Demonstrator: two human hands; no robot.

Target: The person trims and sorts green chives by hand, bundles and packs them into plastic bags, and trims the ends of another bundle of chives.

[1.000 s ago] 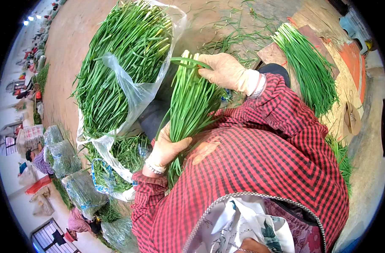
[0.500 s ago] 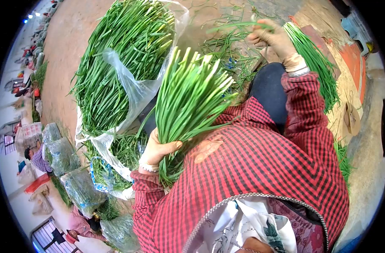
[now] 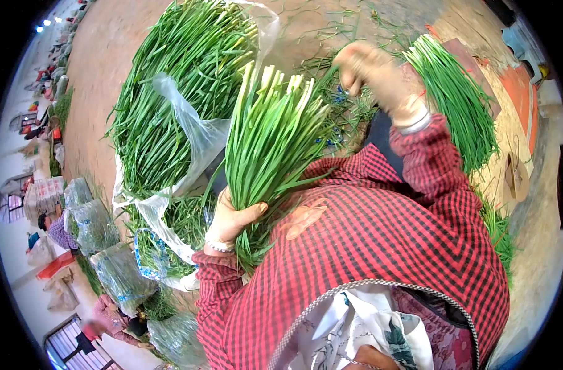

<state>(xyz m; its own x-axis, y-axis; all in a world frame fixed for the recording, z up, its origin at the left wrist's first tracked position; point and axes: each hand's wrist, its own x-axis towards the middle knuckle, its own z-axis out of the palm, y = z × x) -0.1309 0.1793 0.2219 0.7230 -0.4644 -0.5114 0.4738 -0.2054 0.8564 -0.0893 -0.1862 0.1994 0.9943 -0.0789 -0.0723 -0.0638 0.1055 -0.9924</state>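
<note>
A bunch of long green stalks [image 3: 269,135] with pale ends fanned upward is held in my left hand [image 3: 232,216], whose fingers wrap round its lower part. My right hand [image 3: 371,74], gloved and blurred by motion, is raised to the right of the bunch, apart from it; its fingers are curled and smeared, and nothing in them can be made out. Left of the bunch lies a big pile of the same stalks [image 3: 176,105] in a clear plastic bag [image 3: 198,132]. Another neat bundle [image 3: 451,102] rests on a board at the right.
Loose leaves [image 3: 355,114] litter the floor beyond my right hand. Below the big pile is an open bag of greens [image 3: 164,253]. Wrapped bales [image 3: 121,277] stand at the lower left, with people seated near them. A blue stool [image 3: 513,40] is at the upper right.
My right hand pulled a green leaf away from the bunch to the upper right, then came partway back; the leaf no longer shows in it. The bunch has fanned out in my left hand.
</note>
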